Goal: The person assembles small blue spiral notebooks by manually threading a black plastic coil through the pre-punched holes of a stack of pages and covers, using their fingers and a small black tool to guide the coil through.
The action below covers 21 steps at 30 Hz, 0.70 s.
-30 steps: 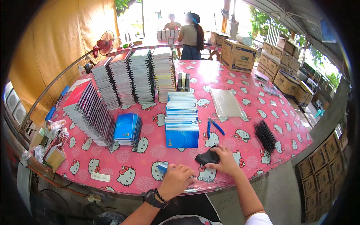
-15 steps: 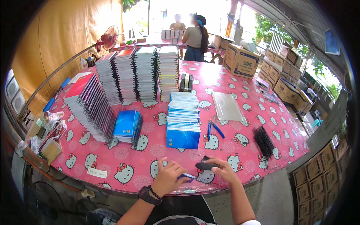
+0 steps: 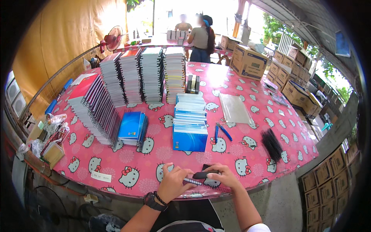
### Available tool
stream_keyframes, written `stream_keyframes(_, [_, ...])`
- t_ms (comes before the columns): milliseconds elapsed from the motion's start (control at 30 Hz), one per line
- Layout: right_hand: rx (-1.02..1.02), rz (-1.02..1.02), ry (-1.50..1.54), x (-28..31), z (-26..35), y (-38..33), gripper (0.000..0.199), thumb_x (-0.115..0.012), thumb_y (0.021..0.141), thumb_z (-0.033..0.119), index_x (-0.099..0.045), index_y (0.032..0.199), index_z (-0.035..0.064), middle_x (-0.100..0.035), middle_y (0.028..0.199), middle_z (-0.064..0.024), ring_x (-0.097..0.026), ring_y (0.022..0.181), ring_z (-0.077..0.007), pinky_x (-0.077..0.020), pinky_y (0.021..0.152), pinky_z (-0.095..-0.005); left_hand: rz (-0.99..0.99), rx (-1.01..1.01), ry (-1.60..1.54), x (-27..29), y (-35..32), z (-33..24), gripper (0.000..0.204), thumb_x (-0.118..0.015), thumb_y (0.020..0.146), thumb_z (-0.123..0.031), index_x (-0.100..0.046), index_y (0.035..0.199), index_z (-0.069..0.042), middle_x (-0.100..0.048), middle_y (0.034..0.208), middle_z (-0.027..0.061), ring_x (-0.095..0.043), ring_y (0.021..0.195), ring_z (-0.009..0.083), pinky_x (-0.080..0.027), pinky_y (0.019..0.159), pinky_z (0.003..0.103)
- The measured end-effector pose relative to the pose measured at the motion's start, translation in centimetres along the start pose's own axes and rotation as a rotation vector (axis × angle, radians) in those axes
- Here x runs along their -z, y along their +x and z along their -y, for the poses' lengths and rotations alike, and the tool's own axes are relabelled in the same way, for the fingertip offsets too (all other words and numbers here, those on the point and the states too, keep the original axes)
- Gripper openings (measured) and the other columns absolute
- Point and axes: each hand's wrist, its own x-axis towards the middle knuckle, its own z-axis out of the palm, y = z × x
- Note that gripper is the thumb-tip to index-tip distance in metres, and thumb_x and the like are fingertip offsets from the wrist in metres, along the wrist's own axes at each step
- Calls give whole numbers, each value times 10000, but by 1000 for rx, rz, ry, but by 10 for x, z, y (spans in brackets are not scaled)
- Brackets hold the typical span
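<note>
Lower ctr of frame: L hand [image 3: 177, 179] pinches small notebook [image 3: 192, 181], edge-on. R hand [image 3: 223, 176] grips blk item [image 3: 201, 175], type unclear, shifted left vs half a sec ago, now close by notebook; so both hands work one spot. Thin coil [image 3: 215, 188] trails right along worktop [image 3: 228, 153].

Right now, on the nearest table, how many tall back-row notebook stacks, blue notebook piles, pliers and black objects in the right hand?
Tall back-row notebook stacks: 4
Blue notebook piles: 2
Blue-handled pliers: 1
Black object in right hand: 1
Total: 8
</note>
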Motion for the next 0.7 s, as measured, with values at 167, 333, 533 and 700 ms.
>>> stream_keyframes(167, [-37, 25, -117, -5, 4, 13, 456, -632, 826, 346, -640, 1066, -42, -645, 1022, -120, -582, 970, -200, -440, 857, -328, 4, -12, 46, -4, 2, 7, 638, -795, 653, -334, -522, 1192, -128, -610, 801, -28, -590, 812, 159, -288, 947, 471])
stream_keyframes(333, [193, 160, 471, -10, 4, 20, 443, -627, 835, 340, -642, 1067, -38, -646, 973, -115, -574, 893, -166, -445, 784, -313, -50, 8, 57, -4, 3, 9, 748, -836, 597, -325, -483, 1229, -136, -614, 786, -26, -609, 810, 159, -278, 962, 462])
stream_keyframes(533, [81, 66, 329, -1, -4, 25, 473, -624, 831, 355, -631, 1069, -54, -622, 1035, -130, -563, 926, -170, -439, 812, -309, -260, 119, 117, 2, 1, 19, 791, -862, 578, -210, -444, 1241, -99, -563, 1039, 56, -546, 996, 195, -331, 948, 438])
stream_keyframes(700, [-114, -8, -144, -16, 1, 30, 547, -630, 812, 417, -619, 1085, -57, -615, 1109, -134, -565, 964, -174, -438, 838, -308, -254, 408, -874, -21, -27, 47, 617, -862, 607, -62, -473, 1087, -73, -515, 939, 29, -508, 837, 91, -437, 704, 260])
